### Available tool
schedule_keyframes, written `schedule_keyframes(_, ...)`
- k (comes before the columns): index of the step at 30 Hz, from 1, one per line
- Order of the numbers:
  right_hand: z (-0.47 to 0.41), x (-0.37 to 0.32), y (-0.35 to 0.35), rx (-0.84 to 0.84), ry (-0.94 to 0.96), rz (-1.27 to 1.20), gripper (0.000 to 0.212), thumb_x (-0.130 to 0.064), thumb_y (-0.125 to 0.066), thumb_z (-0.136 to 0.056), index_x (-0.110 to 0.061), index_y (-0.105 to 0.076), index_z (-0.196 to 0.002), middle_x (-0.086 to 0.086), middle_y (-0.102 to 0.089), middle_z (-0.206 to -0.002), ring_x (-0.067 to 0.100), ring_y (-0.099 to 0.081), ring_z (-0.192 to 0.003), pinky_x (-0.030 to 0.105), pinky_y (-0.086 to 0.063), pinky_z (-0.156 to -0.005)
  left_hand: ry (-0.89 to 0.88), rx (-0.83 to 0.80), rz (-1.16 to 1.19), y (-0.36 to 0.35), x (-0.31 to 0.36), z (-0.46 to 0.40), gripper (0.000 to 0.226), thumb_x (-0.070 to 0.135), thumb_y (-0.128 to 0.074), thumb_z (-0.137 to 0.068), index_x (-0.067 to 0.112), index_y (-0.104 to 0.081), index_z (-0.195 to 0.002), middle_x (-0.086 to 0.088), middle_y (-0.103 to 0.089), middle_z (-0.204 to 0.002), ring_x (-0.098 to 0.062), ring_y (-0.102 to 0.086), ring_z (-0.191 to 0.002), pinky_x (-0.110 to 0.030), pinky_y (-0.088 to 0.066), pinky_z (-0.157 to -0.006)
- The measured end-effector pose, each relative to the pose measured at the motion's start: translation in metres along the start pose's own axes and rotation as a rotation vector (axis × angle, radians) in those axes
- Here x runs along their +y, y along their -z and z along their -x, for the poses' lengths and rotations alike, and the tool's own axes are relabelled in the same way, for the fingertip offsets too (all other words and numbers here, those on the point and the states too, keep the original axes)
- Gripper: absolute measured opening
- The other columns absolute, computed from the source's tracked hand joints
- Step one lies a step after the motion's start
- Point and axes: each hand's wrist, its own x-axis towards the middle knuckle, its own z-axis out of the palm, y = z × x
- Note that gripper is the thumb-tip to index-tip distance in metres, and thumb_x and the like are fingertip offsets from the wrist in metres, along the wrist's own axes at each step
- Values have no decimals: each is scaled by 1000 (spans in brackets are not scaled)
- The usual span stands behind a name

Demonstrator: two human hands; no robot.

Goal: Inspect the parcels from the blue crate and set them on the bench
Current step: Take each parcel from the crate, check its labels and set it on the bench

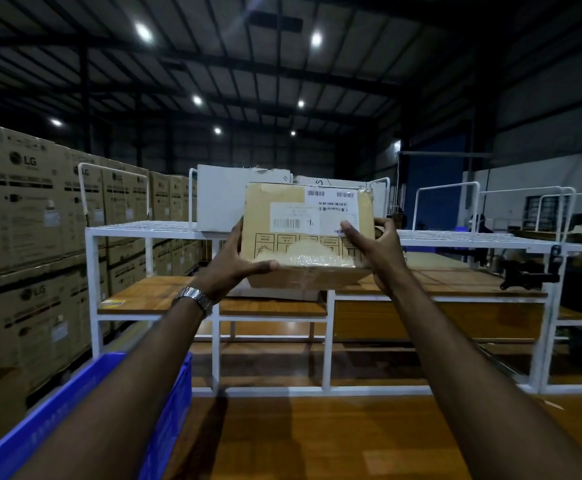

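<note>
Parcel: a brown rectangular cardboard parcel (pixel 303 233) with white paper labels and clear tape, held up in the air, labelled face toward the camera, over the far part of the bench and touching nothing but the 2 hands.
Left hand: the left hand (pixel 234 265) cups the lower-left corner, thumb laid along the bottom front edge, fingers hidden behind the box.
Right hand: the right hand (pixel 376 247) clasps the right edge, thumb pressed on the front face, fingers curled round the side.
Blue crate: the blue plastic crate (pixel 168 410) seems to sit at the near-left corner of the bench, its inside hidden by the left arm.
Bench: a white steel-framed bench with wooden tops (pixel 317 438) and a white wire upper shelf (pixel 144 226).
Risk of slipping: the left thumb rests on glossy tape, and only the 2 ends are held, so a loosened grip would likely drop the parcel onto the wood below.
Risk of missed check: the right thumb covers part of a label, and only 1 face shows.
Writing on parcel: barcodes and a row of handling pictograms, with text too small to read.
Writing elsewhere: "LG" on the stacked brown cartons (pixel 22 202) beyond the bench's left edge.
</note>
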Motion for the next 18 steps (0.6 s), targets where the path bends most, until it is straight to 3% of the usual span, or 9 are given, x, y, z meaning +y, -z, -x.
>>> schedule_keyframes(2,0,-2,2,-24,-30,-70,93,-64,-82,-64,-26,-42,-138,17,-60,-139,30,-71,-112,53,-62,-90,4,3,30,1,0,0,136,57,-101,-37,35,-33,-152,7,-60,-138,-8,-63,-122,-24,-60,-88)
schedule_keyframes(4,-1,-2,5,-84,-64,-127,106,-79,-77,-64,-23,-43,-147,15,-59,-144,34,-67,-121,57,-60,-93,13,17,20,3,-2,0,127,55,-102,-38,35,-41,-147,8,-61,-138,-11,-60,-128,-29,-60,-92)
schedule_keyframes(6,2,-5,9,-195,-50,-138,105,-88,-65,-67,-28,-46,-152,10,-64,-142,32,-67,-125,57,-59,-96,8,37,-15,4,-4,0,115,52,-102,-43,39,-45,-142,8,-60,-138,-16,-57,-132,-36,-58,-96)
schedule_keyframes(9,7,-8,10,-257,-58,-114,104,-89,-66,-65,-29,-50,-148,9,-66,-139,29,-67,-124,55,-59,-95,-9,74,0,3,-9,0,99,33,-92,-69,41,-37,-151,12,-54,-141,-18,-50,-135,-37,-54,-94)
schedule_keyframes(11,6,-4,9,-243,-70,-122,112,-77,-84,-59,-30,-40,-151,10,-60,-141,30,-64,-125,56,-59,-96,-13,105,38,3,-10,-2,91,30,-80,-81,38,-31,-158,8,-54,-144,-19,-53,-133,-36,-57,-90)
schedule_keyframes(13,6,2,8,-211,-106,-155,115,-49,-95,-63,-33,-29,-155,10,-55,-144,30,-62,-125,53,-60,-93,-12,126,59,4,-8,-6,84,33,-75,-88,38,-31,-159,2,-54,-147,-21,-58,-131,-43,-60,-94)
schedule_keyframes(15,4,7,7,-187,-106,-172,115,-30,-100,-61,-29,-32,-153,12,-58,-142,30,-64,-123,49,-62,-88,-10,157,61,4,-4,-9,78,33,-72,-93,34,-30,-158,2,-55,-145,-20,-60,-128,-45,-58,-99)
schedule_keyframes(18,4,9,1,-165,-28,-98,119,-33,-105,-51,-28,-40,-151,8,-62,-137,28,-66,-121,51,-63,-89,-32,183,38,5,-3,-9,86,23,-77,-91,32,-26,-159,1,-53,-145,-18,-59,-128,-31,-61,-91)
